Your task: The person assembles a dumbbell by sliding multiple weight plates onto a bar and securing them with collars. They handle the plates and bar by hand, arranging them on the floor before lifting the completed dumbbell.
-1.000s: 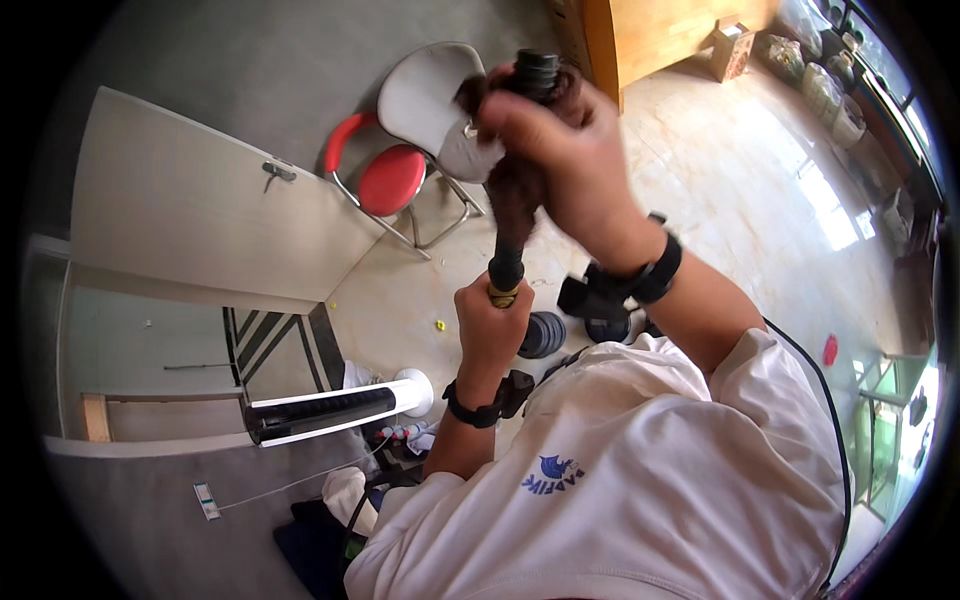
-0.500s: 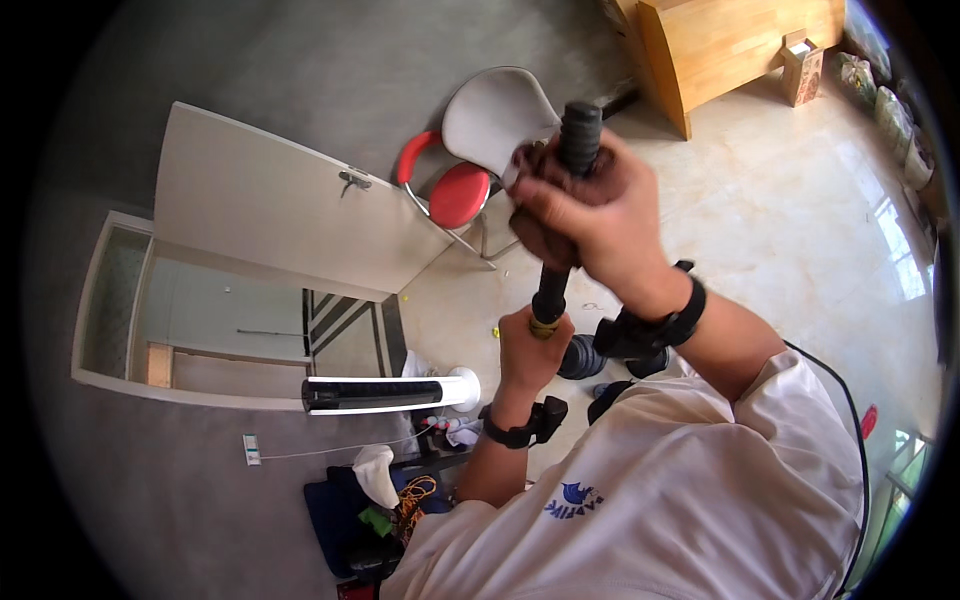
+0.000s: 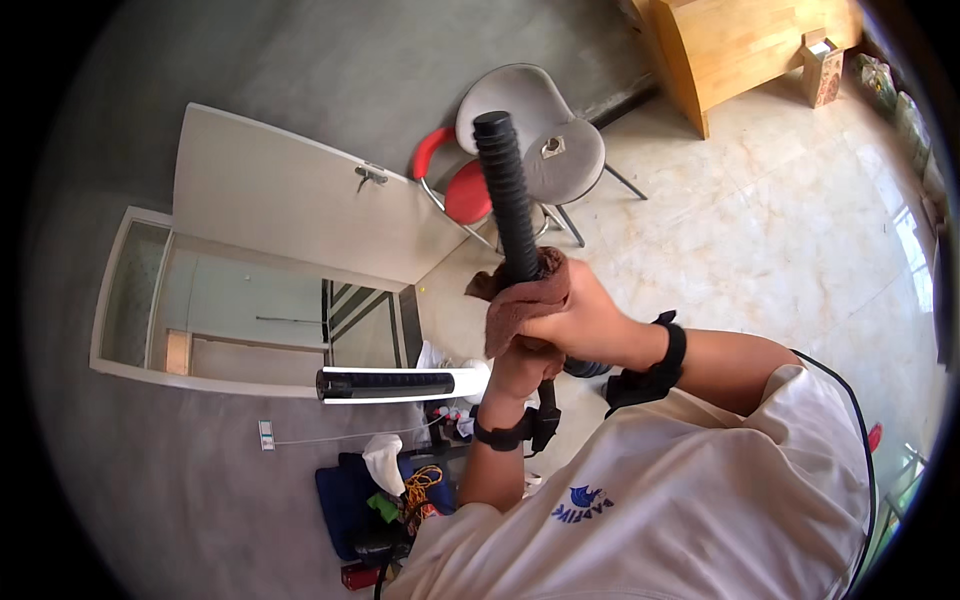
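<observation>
A black bar (image 3: pixel 508 190) with a coarse screw-like thread, resembling a dumbbell bar, stands nearly upright before me, its top leaning slightly left. My right hand (image 3: pixel 600 315) is closed round it through a brown cloth (image 3: pixel 518 308), which wraps the bar. Just below, my left hand (image 3: pixel 525 372) grips the lower part of the bar, close against the right hand. The bar's lower end is mostly hidden by my hands. Black straps with small dark devices sit on both wrists.
Beyond the bar stand a grey chair (image 3: pixel 570 165) with a small object on its seat and a red chair (image 3: pixel 468 195). A white tower fan (image 3: pixel 390 385) is at left by an open door (image 3: pixel 270 190). Dark round weights (image 3: pixel 585 368) lie on the floor below my hands. A wooden desk (image 3: pixel 750 50) stands far right.
My right hand and the cloth have slid down the bar from near its top to just above my left hand. More thread now shows, and the bar's top has swung left.
</observation>
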Motion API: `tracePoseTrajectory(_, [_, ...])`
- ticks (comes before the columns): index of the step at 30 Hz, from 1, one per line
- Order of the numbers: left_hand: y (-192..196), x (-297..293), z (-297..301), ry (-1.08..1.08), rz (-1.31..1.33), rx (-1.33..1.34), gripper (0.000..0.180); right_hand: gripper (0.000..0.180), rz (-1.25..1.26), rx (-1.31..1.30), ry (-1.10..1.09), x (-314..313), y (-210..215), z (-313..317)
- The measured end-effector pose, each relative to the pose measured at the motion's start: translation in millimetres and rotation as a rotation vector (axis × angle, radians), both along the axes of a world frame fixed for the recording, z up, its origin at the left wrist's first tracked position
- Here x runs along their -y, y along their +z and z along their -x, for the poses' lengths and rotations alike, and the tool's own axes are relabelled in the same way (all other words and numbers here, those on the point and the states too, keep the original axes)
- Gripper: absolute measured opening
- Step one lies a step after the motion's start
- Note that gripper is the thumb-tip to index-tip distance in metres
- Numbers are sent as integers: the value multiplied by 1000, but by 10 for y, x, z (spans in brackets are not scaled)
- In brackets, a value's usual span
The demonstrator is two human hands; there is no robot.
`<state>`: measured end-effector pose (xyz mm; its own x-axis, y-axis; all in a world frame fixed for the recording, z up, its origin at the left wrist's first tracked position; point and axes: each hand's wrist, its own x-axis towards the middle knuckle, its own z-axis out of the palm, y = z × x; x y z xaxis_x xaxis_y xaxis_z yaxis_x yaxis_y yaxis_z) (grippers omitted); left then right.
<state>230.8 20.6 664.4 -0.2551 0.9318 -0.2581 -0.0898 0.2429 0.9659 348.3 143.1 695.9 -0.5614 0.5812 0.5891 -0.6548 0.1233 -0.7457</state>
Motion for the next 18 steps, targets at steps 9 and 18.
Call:
tracePoseTrajectory(9, [-102,109,-4,-335,126,254,15,34,110,-214,310,-545,463,-132])
tracePoseTrajectory(18, [-68,41,52,-525,80,120,13,35,103,-239,590,-509,512,-175])
